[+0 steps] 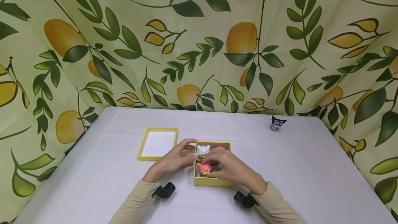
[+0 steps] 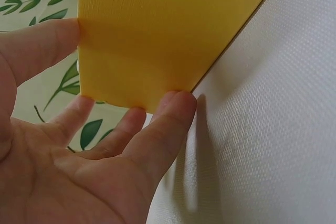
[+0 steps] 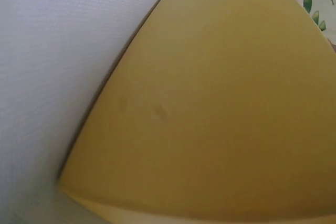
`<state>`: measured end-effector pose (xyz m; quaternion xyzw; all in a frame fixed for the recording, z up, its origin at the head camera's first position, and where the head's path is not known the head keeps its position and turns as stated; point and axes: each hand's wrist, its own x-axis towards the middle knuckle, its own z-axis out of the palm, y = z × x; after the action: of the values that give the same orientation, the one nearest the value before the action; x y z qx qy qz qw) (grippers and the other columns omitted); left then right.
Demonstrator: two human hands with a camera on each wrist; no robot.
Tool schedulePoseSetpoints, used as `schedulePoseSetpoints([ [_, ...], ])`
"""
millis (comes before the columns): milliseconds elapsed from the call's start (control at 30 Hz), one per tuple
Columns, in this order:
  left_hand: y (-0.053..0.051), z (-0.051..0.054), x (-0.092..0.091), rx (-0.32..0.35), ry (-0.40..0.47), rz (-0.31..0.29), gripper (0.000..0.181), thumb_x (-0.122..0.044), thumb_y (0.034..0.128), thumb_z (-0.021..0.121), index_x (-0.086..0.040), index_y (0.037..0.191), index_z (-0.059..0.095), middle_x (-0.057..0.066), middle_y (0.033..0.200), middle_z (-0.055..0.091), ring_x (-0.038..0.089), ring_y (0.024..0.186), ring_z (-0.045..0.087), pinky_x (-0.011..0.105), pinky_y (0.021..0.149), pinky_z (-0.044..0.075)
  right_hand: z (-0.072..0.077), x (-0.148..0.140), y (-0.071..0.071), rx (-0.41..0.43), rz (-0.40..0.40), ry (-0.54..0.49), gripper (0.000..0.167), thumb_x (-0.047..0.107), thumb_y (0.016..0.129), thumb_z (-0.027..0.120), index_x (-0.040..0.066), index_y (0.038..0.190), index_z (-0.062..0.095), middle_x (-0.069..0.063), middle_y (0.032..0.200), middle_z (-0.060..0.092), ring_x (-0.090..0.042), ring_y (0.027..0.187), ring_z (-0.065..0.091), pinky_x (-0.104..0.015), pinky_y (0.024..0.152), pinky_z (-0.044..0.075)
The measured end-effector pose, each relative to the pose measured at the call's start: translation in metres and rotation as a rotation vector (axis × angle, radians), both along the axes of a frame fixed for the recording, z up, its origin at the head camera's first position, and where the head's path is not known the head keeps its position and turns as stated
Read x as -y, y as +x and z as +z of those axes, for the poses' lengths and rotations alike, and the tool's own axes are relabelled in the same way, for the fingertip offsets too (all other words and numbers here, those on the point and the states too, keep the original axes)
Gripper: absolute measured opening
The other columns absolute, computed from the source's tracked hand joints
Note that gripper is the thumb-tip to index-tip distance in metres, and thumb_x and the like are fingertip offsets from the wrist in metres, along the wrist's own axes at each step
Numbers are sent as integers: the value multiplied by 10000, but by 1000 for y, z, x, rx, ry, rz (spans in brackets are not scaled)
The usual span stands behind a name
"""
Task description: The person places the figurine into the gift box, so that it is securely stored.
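Observation:
An open yellow box (image 1: 213,182) stands on the table with several small figurines inside. My left hand (image 1: 174,160) holds it by the left side; in the left wrist view the thumb lies at one edge of the yellow wall and the fingertips at another. Over the box, my right hand (image 1: 231,167) pinches a pink figurine (image 1: 204,168) with a yellow muzzle at the near left. Behind that one sits a white figurine (image 1: 203,150). Another pink figurine (image 1: 220,148) is partly covered by the right hand. The right wrist view is mostly the box's yellow wall (image 3: 199,98), so its fingers are hidden there.
To the left behind the left hand lies a yellow-rimmed lid (image 1: 141,148), its white inside facing up. A small black and purple figurine (image 1: 276,123) stands at the far right of the white-covered table (image 1: 295,161). A leaf-and-fruit patterned curtain (image 1: 199,61) hangs behind.

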<state>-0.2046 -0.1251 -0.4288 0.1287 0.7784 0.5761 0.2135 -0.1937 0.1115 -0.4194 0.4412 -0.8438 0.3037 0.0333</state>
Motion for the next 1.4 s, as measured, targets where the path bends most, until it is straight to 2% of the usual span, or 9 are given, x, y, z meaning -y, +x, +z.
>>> schedulePoseSetpoints([
  [167, 0, 0, 0, 0, 3, -4, 645, -221, 952, 651, -117, 1507, 339, 210, 1422, 459, 273, 1171, 598, 359, 949, 529, -1, 0, 0, -15, 4, -13, 271, 176, 767, 856, 154, 1007, 734, 63, 976, 708, -41, 915, 579, -217, 827, 523],
  [400, 0, -1, -1, 1, 2, -5, 646, -222, 953, 650, -120, 1509, 338, 203, 1422, 462, 271, 1172, 601, 356, 947, 532, -2, 0, 1, 40, -15, -17, 252, 163, 773, 852, 157, 997, 737, 55, 982, 698, -38, 904, 570, -176, 786, 541],
  [500, 0, 0, -1, -1, 1, -3, 647, -220, 953, 650, -116, 1509, 337, 206, 1422, 463, 276, 1175, 600, 356, 943, 533, -2, 0, 1, 35, -19, -22, 251, 175, 776, 852, 157, 1001, 742, 53, 987, 705, -43, 912, 580, -172, 785, 546],
  [667, 1, 0, -1, 4, 1, -1, 645, -231, 953, 653, -125, 1507, 341, 206, 1425, 461, 280, 1181, 597, 348, 940, 535, -3, 0, 2, -18, -31, -27, 275, 214, 772, 856, 153, 1019, 753, 48, 1012, 727, -84, 972, 617, -238, 857, 551],
  [867, 1, 0, 1, 0, 3, -13, 642, -236, 956, 646, -116, 1505, 334, 230, 1433, 443, 280, 1182, 593, 338, 936, 533, -3, 1, 2, -5, -57, -31, 308, 216, 762, 862, 156, 1041, 747, 52, 1037, 732, -106, 1008, 619, -291, 909, 542],
  [1100, 1, 0, 1, -4, 15, -17, 642, -225, 963, 643, -91, 1507, 330, 244, 1430, 434, 276, 1172, 596, 334, 930, 539, -3, -2, 1, -23, -14, -40, 310, 136, 716, 883, 152, 985, 728, 46, 989, 713, -85, 940, 592, -236, 839, 537],
  [1233, 1, 0, 1, -14, 22, -20, 634, -215, 967, 638, -77, 1504, 329, 254, 1425, 432, 290, 1174, 594, 342, 926, 542, -2, -3, 0, 29, 12, -26, 295, 93, 735, 867, 131, 984, 716, 29, 969, 691, -47, 895, 606, -173, 781, 553],
  [1400, 1, 0, 1, -21, 12, -18, 638, -225, 967, 637, -79, 1506, 329, 248, 1421, 443, 292, 1181, 595, 339, 929, 543, -3, -3, -1, 77, 11, -36, 283, 42, 738, 856, 108, 956, 690, 9, 930, 675, -33, 836, 646, -149, 724, 565],
])
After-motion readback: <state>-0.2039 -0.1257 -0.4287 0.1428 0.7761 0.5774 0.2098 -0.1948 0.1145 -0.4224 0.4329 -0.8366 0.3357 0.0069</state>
